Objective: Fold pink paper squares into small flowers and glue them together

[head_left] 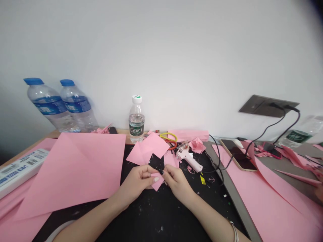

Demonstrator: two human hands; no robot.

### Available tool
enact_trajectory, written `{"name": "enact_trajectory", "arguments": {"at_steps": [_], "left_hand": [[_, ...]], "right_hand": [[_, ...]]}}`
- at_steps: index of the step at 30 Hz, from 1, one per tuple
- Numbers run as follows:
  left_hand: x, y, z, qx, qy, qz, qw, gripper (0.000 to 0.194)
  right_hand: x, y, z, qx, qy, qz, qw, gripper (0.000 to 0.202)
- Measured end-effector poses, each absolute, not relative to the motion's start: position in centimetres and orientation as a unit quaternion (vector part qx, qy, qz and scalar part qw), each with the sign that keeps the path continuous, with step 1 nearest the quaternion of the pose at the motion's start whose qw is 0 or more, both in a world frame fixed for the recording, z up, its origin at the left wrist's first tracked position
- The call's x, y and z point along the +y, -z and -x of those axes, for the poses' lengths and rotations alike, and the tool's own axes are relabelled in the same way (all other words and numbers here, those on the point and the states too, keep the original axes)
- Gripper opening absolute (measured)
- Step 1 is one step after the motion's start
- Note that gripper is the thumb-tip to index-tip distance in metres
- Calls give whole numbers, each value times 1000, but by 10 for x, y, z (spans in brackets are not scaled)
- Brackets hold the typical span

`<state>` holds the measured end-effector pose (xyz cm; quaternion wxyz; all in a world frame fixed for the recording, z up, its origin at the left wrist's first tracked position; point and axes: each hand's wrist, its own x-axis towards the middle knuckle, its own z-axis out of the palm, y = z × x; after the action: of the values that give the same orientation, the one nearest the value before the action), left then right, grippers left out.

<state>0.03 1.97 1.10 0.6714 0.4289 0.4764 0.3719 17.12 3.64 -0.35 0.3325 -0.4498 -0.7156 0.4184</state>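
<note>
Between my two hands is a small piece of pink paper [157,185], held above the black work surface [161,218]. My left hand [138,179] pinches its left side, thumb on top. On the other side my right hand [176,179] grips the paper with thumb and fingers; the fingers are partly hidden. Just beyond my hands lie pink paper squares [151,148]. A white glue gun [189,159] rests to the right of them, its cable running off to the right. Scissors with yellow and red handles [171,139] lie behind the squares.
Large pink sheets [88,168] and a long white box [22,168] cover the left. A small water bottle [137,121] and two big bottles [78,104] stand by the wall. Rightward are a phone [238,155], more pink sheets [262,198] and plugged-in cables [267,126].
</note>
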Motion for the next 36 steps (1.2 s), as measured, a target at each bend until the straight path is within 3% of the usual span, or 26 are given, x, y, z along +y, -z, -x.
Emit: {"name": "enact_trajectory", "arguments": {"at_steps": [16, 36], "left_hand": [[20, -14, -1, 446, -361, -434, 694, 23], [21, -10, 1, 449, -370, -433, 689, 37]], "right_hand": [[35, 5, -171, -749, -364, 440, 336, 27], [39, 2, -174, -729, -369, 450, 360, 22]]}}
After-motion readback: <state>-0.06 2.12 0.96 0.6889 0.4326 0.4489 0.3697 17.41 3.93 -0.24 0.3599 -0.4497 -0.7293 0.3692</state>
